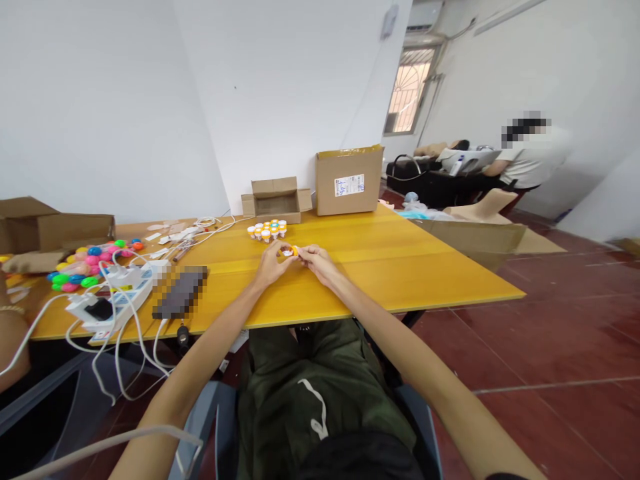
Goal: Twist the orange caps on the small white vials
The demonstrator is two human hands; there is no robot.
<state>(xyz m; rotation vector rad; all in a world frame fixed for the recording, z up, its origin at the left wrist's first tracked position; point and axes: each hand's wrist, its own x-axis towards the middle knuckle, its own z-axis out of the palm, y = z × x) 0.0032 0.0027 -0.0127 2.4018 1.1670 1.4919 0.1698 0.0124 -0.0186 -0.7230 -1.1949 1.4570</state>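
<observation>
My left hand (273,264) and my right hand (318,262) meet above the table, both closed on one small white container with an orange band or lid (295,251). My left fingers curl round its left side; the right fingertips pinch its right end. Its finer detail is too small to make out. Just beyond my hands stands a cluster of several similar small white containers (266,235), mostly with orange parts and some with teal ones.
On the yellow table (400,267), an open cardboard box (277,203) and a taller closed box (349,181) stand behind. To the left lie colourful plastic balls (90,260), a power strip (131,293) with trailing cables and a blurred dark device (180,292). A person (533,160) sits far right.
</observation>
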